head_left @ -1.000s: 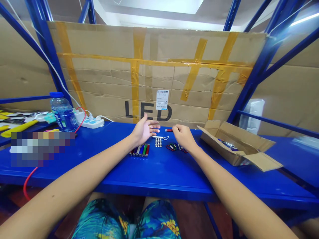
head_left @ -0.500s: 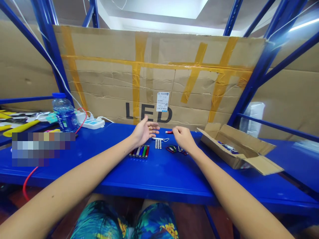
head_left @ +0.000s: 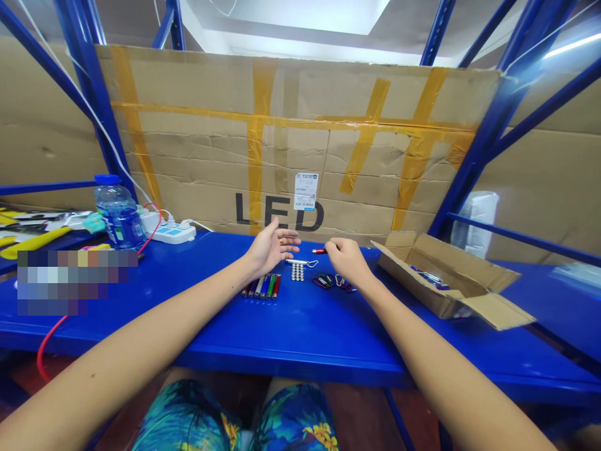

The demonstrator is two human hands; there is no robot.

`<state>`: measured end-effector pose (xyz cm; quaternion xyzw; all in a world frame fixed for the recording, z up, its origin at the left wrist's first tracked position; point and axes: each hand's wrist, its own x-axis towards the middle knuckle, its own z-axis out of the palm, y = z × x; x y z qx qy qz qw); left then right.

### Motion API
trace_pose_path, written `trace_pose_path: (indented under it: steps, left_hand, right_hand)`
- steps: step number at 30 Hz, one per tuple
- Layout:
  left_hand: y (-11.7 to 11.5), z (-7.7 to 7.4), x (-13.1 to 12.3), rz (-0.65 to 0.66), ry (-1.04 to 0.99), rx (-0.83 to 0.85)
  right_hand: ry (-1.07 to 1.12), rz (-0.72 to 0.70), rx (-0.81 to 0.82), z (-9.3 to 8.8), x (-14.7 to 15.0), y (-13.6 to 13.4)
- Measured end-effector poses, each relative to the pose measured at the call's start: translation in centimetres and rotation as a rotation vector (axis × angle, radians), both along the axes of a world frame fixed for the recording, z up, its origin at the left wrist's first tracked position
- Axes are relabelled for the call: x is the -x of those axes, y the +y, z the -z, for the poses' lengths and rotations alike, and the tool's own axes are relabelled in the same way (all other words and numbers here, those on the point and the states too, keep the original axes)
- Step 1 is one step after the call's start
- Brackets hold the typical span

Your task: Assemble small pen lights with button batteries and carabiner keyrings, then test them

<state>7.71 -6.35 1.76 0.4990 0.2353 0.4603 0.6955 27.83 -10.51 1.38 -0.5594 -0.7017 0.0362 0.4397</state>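
My right hand (head_left: 348, 258) is closed around a small red penlight-like tube (head_left: 318, 251), whose silver-tipped end points left out of the fist. My left hand (head_left: 273, 249) is held up with the fingers stretched out, holding nothing, a ring on one finger. Between and below the hands lies a silver tube with a clip (head_left: 298, 262) on the table. Just under it are small round silver cells (head_left: 297, 272) in neat rows. Several coloured tubes (head_left: 263, 286) lie side by side below my left hand. Coloured carabiners (head_left: 323, 281) lie near my right wrist, partly hidden by it.
An opened cardboard box (head_left: 441, 294) with items inside stands at the right. A blue-capped bottle (head_left: 117, 216) and a white power strip (head_left: 171, 233) are at the back left. A large cardboard panel (head_left: 211, 163) closes off the back of the blue table (head_left: 282, 338).
The view has shifted very slightly. Both hands keep the same pose, and the red tube stays in my right hand.
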Motion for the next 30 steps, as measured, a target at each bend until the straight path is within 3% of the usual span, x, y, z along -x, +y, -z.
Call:
trace_pose_path:
  steps: [30]
  left_hand:
    - [-0.21, 0.24, -0.15, 0.029, 0.025, -0.027]
  right_hand:
    - [0.046, 0.001, -0.015, -0.17, -0.32, 0.12]
